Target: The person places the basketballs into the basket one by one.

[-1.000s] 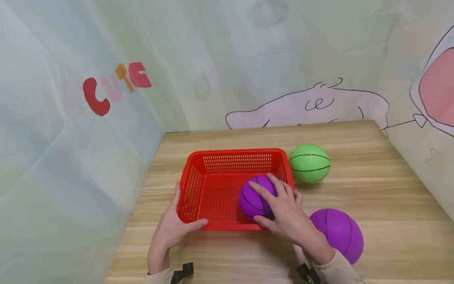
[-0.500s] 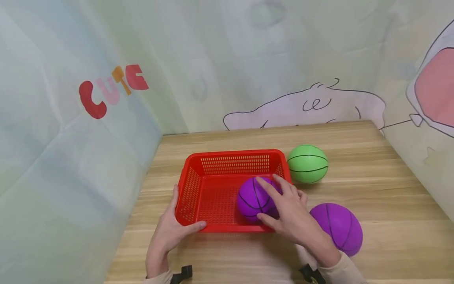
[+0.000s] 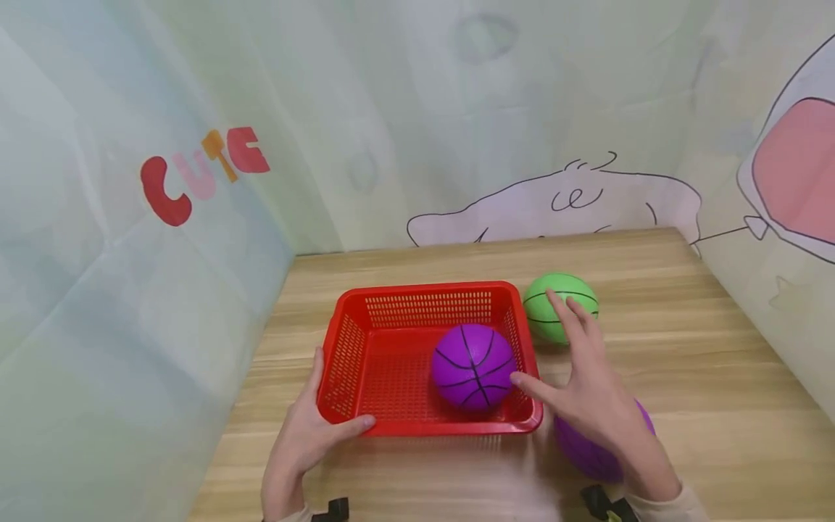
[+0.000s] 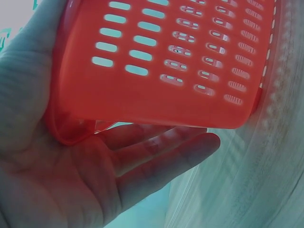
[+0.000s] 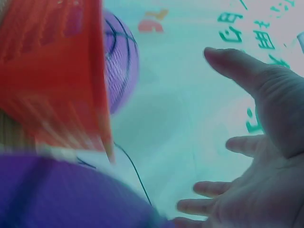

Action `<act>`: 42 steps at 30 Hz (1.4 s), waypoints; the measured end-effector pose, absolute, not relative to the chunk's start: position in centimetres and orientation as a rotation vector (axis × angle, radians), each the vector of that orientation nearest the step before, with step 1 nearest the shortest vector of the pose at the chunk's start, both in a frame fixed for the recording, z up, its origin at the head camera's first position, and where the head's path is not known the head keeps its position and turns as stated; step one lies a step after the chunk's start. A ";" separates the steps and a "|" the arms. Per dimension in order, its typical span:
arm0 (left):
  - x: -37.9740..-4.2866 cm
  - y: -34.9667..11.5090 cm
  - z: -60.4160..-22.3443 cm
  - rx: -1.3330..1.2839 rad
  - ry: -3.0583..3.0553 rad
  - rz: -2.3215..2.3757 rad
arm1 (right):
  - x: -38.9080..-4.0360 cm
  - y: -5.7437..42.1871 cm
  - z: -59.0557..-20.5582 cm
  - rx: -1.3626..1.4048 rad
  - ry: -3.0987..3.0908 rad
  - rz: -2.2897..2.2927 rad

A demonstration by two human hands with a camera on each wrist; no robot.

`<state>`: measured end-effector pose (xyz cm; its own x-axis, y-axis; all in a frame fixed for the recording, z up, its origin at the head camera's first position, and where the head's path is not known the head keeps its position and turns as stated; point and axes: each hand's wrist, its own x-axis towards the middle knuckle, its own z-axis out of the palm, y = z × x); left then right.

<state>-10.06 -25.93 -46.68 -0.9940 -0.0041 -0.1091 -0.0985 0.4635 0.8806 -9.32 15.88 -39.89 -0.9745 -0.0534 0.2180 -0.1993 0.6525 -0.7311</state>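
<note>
A red plastic basket (image 3: 457,428) with slotted walls sits on the wooden table, a purple toy basketball (image 3: 472,362) resting inside at its right. At the front left corner my left hand (image 3: 301,438) grips the basket, its thumb over the rim; in the left wrist view the fingers (image 4: 166,164) lie along the outside. My right hand (image 3: 596,388) is spread in the air to the right of the basket, holding nothing. Below it on the table lies a second purple basketball (image 3: 590,453), partly hidden by the hand and forearm. A green basketball (image 3: 540,308) stands beside the basket's back right corner.
Fabric walls with printed drawings enclose the table (image 3: 704,362) at the left, back and right. The green ball appears close against the basket's right side. Bare wood shows in front of the basket and to the right of the balls.
My right hand has let go of the purple basketball in the basket and moved right, out over the other purple ball. My left hand stays on the basket corner.
</note>
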 end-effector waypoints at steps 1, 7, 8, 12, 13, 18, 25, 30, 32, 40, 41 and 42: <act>-10.1 -25.9 -46.6 -0.093 2.605 1.584 | -9.4 16.4 -39.7 0.178 -2.670 1.234; -10.1 -26.0 -46.6 -0.099 2.598 1.578 | -9.2 20.2 -39.0 0.044 -2.512 1.332; -10.1 -26.0 -46.6 -0.104 2.597 1.573 | -9.1 20.8 -38.9 0.038 -2.482 1.348; -10.2 -26.1 -46.7 -0.113 2.589 1.578 | -8.6 22.7 -38.8 -0.009 -2.397 1.387; -10.2 -26.1 -46.7 -0.113 2.590 1.579 | -8.3 23.1 -38.8 -0.026 -2.388 1.397; -10.2 -26.1 -46.6 -0.117 2.585 1.586 | -6.9 25.1 -39.1 -0.058 -2.408 1.421; -10.0 -26.0 -46.6 -0.159 2.588 1.573 | -5.3 26.8 -41.2 0.078 -2.469 1.456; -9.9 -25.9 -46.6 -0.150 2.576 1.590 | -4.6 27.5 -43.9 0.172 -2.510 1.489; -9.9 -25.8 -46.5 -0.151 2.570 1.593 | -4.2 27.7 -45.0 0.189 -2.532 1.506; -10.2 -25.8 -46.5 -0.157 2.541 1.602 | -2.4 28.3 -47.8 0.217 -2.620 1.506; -10.2 -25.8 -46.5 -0.158 2.535 1.607 | -2.3 28.3 -48.0 0.218 -2.624 1.500; -10.2 -25.8 -46.5 -0.156 2.535 1.607 | -2.2 28.5 -48.2 0.224 -2.623 1.496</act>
<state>-10.16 -25.83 -46.46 -0.9854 -0.0148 -0.1697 -0.1598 0.4257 0.8907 -2.17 28.48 -48.20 -0.9826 -0.0713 0.1714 -0.1838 0.5025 -0.8448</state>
